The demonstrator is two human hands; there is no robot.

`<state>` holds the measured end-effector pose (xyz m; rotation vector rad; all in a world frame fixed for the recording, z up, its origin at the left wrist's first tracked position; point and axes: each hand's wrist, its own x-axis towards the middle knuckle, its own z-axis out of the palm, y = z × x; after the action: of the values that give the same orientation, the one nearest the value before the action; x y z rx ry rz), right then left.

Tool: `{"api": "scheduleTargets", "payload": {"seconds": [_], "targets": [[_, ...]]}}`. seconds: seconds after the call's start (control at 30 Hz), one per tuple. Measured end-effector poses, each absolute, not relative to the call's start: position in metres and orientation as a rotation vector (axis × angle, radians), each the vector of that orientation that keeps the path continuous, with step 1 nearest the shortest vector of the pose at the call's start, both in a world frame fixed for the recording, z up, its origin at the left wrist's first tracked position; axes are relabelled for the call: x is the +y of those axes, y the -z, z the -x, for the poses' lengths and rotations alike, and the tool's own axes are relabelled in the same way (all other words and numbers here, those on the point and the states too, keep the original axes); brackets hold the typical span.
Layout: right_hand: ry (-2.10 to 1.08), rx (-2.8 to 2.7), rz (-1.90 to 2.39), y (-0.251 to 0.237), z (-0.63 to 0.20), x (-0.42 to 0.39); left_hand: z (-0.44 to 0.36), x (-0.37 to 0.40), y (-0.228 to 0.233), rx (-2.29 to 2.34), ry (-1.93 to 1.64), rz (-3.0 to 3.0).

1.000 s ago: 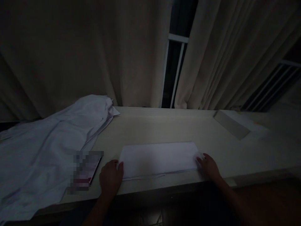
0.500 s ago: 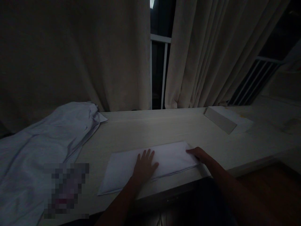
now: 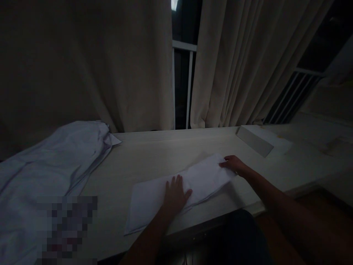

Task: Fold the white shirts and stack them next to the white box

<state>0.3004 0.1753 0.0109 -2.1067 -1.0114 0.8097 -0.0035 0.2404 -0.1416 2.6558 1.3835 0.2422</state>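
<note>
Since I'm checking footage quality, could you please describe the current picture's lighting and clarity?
Head view: dim, with a bright spot in the curtain gap, a shadow near the right end of the folded cloth, and a pixelated patch at lower left.

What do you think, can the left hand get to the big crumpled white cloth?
Probably yes: the left hand lies palm-down on the folded white cloth, and past that only tabletop shows on the straight way to the crumpled cloth. It might have to stretch a bit.
</note>
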Motion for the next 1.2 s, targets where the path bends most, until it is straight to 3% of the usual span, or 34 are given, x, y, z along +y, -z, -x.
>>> {"api": "scheduleTargets", "payload": {"seconds": [0.23,0.33,0.43,0.77,0.97,1.2], "targets": [[-0.709,-1.298,2.058,-0.061,-0.276,0.191,-0.005,0.271,0.117,1.359,-0.267,-2.652],[-0.519,-1.455,2.132,-0.075,-0.262,0.199,-0.009,0.273,0.117,1.395,-0.312,-2.659],[-0.334,-1.572,2.227,-0.084,-0.252,0.208,-0.012,0.270,0.122,1.431,-0.347,-2.658],[-0.198,-1.662,2.272,-0.095,-0.233,0.221,-0.011,0.271,0.120,1.332,-0.476,-2.728],[-0.290,-1.493,2.328,-0.084,-0.255,0.224,-0.020,0.268,0.128,1.079,-0.413,-2.789],[-0.686,-1.109,2.405,-0.037,-0.305,0.192,-0.015,0.263,0.136,0.943,-0.417,-2.794]]}}
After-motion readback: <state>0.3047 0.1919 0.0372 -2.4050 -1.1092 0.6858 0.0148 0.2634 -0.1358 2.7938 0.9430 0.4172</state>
